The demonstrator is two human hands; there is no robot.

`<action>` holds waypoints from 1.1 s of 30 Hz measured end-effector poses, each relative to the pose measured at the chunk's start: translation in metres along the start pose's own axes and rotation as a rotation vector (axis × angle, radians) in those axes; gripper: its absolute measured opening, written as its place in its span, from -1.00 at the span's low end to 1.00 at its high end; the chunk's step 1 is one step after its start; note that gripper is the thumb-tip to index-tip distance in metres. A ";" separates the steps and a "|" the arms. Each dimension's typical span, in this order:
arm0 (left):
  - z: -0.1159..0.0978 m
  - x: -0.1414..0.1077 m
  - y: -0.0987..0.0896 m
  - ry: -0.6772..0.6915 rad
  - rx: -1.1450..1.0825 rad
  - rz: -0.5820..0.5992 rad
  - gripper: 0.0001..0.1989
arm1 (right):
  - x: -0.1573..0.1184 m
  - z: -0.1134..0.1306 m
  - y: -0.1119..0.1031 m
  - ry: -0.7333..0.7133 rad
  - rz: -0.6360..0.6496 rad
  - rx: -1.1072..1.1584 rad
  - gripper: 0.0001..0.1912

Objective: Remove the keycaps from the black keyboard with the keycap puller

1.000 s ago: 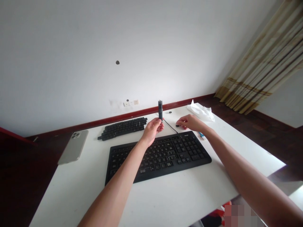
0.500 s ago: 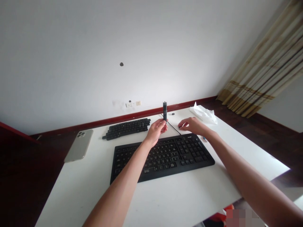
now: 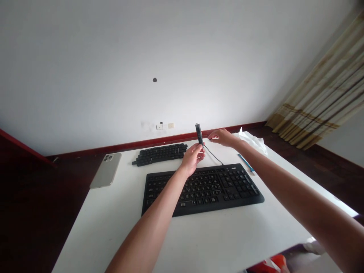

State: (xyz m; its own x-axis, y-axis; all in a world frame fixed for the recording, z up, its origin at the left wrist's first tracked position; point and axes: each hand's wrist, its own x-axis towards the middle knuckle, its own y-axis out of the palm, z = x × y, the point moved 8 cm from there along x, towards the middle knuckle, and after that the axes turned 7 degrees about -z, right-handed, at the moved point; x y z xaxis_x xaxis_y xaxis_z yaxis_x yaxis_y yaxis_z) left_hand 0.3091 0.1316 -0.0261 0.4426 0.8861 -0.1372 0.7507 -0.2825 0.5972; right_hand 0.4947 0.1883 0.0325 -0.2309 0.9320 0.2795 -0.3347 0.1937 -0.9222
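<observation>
In my left hand (image 3: 193, 157), thumb and fingers are closed round a narrow dark stack of what look like keycaps (image 3: 199, 132), held up and tilted slightly left. This hand is over the back edge of a black keyboard (image 3: 227, 195), whose keys carry pale markings. Farther back and to the right, my right hand (image 3: 223, 137) is pinched at the tabletop on a small black piece (image 3: 210, 139), too small to make out fully. Behind the keyboard lie staggered rows of black keycaps (image 3: 162, 153).
A phone (image 3: 106, 170) lies face down at the white table's (image 3: 216, 235) left edge. Right of the keyboard is a thin blue tool (image 3: 247, 163), and white crumpled plastic (image 3: 254, 142) lies behind it. The keyboard cable (image 3: 214, 155) runs backward.
My right hand has moved back and slightly left, onto the small black piece on the table, uncovering the blue tool. The stack in my left hand has tilted. The view has shifted slightly.
</observation>
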 end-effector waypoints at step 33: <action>0.001 0.001 0.001 0.004 0.020 0.025 -0.57 | 0.003 -0.053 0.015 0.114 0.124 0.082 -0.62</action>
State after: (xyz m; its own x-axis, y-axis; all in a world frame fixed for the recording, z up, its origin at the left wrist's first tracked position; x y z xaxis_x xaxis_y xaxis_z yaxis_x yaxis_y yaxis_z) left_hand 0.3106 0.1318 -0.0268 0.4591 0.8804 -0.1193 0.7494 -0.3116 0.5842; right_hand 0.5374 0.2107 0.0050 -0.1720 0.9767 0.1287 -0.3842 0.0538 -0.9217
